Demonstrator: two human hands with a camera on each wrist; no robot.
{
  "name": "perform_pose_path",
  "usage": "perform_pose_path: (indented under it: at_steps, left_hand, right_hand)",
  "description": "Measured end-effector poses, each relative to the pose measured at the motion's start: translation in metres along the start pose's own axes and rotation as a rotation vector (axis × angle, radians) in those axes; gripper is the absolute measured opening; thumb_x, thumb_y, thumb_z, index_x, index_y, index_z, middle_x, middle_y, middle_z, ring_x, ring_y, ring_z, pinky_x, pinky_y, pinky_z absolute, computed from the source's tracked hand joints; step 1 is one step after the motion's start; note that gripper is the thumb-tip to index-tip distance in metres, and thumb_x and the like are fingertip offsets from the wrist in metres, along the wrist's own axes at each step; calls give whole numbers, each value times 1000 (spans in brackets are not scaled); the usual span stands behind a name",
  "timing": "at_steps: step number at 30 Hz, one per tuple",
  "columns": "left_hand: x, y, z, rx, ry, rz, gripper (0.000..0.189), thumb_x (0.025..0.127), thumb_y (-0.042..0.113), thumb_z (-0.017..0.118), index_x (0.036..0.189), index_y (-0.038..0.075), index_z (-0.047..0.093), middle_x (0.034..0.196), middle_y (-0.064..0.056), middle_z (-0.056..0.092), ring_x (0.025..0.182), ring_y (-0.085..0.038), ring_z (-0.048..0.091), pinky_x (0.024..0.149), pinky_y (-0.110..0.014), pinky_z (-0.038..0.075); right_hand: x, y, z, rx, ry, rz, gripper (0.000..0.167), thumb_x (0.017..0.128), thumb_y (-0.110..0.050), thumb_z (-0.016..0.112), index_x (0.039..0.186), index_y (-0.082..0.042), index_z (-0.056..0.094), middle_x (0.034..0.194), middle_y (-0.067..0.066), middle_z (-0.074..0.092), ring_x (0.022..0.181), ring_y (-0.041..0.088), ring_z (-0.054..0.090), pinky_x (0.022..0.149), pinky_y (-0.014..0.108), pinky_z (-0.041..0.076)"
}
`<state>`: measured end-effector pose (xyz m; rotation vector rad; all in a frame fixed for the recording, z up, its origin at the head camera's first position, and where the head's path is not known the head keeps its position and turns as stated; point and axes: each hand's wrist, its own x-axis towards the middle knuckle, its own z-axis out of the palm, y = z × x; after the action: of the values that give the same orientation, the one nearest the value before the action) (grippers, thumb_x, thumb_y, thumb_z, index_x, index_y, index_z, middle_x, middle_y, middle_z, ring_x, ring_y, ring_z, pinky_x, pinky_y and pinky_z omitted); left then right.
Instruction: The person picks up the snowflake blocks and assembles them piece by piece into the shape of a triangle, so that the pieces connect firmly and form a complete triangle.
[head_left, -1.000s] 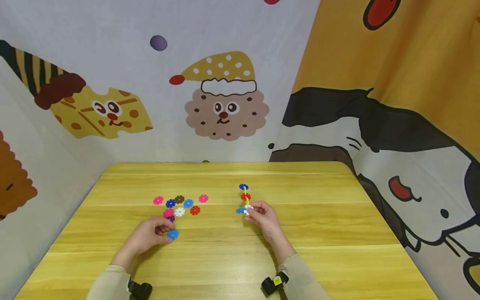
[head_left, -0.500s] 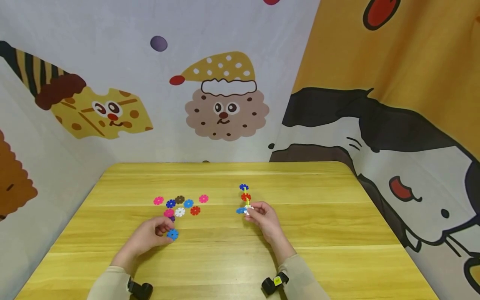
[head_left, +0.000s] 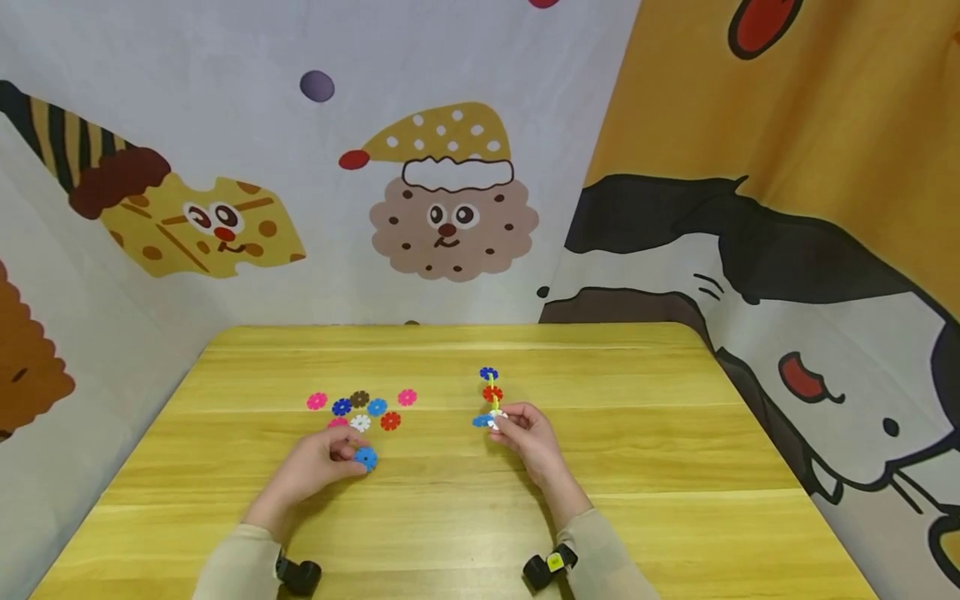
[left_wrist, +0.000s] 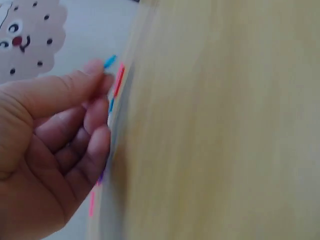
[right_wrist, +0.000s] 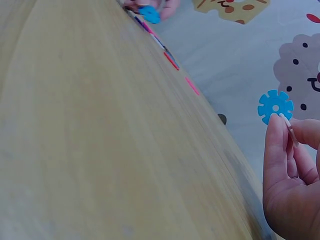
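A light blue notched plastic disc [head_left: 366,458] is pinched between the thumb and fingertips of my left hand [head_left: 318,468]. In the left wrist view this blue disc [left_wrist: 110,61] shows edge-on, held off the table. My right hand [head_left: 534,437] pinches a white disc [head_left: 498,418] at the near end of a joined chain. That chain also has a light blue disc [right_wrist: 275,106], a red disc [head_left: 492,393], a dark blue disc [head_left: 488,372] and yellow pieces seen edge-on. Fingers cover part of the white disc.
Loose discs lie on the wooden table [head_left: 450,517] beyond my left hand. Among them are a brown disc [head_left: 359,398], a white disc [head_left: 360,423], a red disc [head_left: 390,421] and a pink disc [head_left: 407,397]. A patterned curtain [head_left: 300,150] hangs behind the table.
My left hand has moved right and slightly away from me with the blue disc, now covering a purple disc near the pink one. My right hand and the chain have stayed nearly still.
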<state>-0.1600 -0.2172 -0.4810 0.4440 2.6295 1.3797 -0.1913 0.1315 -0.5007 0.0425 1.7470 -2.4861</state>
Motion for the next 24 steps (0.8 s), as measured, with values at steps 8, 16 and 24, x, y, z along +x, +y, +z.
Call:
perform_pose_path:
  at_steps: [8, 16, 24]
  left_hand:
    - [26, 38, 32, -108, 52, 46, 25, 85, 9, 78, 109, 6, 69, 86, -1, 63, 77, -17, 58, 66, -26, 52]
    - [51, 66, 68, -184, 124, 31, 27, 83, 6, 78, 110, 7, 71, 85, 0, 66, 78, -17, 61, 69, -26, 54]
    - [64, 82, 88, -232, 157, 33, 26, 83, 3, 78, 108, 7, 71, 82, 1, 68, 77, -16, 63, 70, -27, 55]
  right_hand:
    - [-1, -1, 1, -9, -10, 4, 20, 91, 14, 58, 110, 15, 53, 91, 10, 61, 75, 16, 66, 74, 28, 59]
    - [-1, -1, 2, -20, -19, 13, 21, 92, 14, 57, 113, 16, 52, 90, 8, 61, 76, 16, 66, 74, 28, 59]
    - [-3, -1, 4, -18, -36, 8, 20, 92, 13, 58, 111, 16, 52, 89, 8, 61, 76, 16, 66, 74, 28, 59]
